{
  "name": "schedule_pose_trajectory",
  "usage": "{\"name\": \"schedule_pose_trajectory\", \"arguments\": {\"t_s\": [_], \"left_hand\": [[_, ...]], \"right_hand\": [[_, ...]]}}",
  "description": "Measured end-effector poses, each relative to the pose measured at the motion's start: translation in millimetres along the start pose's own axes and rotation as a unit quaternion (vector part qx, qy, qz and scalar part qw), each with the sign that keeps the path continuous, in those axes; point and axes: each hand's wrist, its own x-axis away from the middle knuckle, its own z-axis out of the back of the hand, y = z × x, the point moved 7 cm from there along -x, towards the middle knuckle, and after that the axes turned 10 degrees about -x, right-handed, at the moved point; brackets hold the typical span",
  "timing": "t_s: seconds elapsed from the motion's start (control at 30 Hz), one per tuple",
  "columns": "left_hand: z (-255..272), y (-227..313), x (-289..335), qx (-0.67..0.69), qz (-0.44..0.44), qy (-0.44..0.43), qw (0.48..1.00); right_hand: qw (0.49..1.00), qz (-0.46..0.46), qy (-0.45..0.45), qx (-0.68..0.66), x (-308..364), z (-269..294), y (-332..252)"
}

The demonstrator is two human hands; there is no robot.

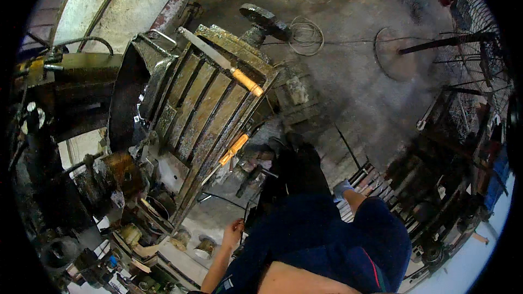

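Note:
My left hand (233,234) is low in the middle of the head view, bare, with its fingers curled together. A thin dark edge shows at the fingertips, too small to name. My right hand (343,189), in a grey-blue glove, is at the near end of several metal rods (371,181); its fingers are too small to read. Ahead, a flat file (218,57) with a wooden handle lies across the top of a slotted metal machine table (199,103). A second wooden-handled tool (235,149) lies along that table's right edge.
A round metal handwheel (265,20) sticks out behind the slotted table. Coiled cable (306,35) lies on the grey floor. To the right stand a caged fan (474,19) and a cluttered rack (436,207). Dark machinery (81,98) fills the left.

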Motion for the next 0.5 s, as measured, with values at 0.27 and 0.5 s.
{"name": "schedule_pose_trajectory", "arguments": {"t_s": [0.27,0.5], "left_hand": [[7,-33,0,0.037,-0.013,0.037,0.999],[4,-39,-1,0.049,0.050,0.053,0.996]], "right_hand": [[0.989,0.118,0.080,-0.035,-65,2,-33],[0.992,0.088,0.047,-0.077,-61,50,-30]]}}
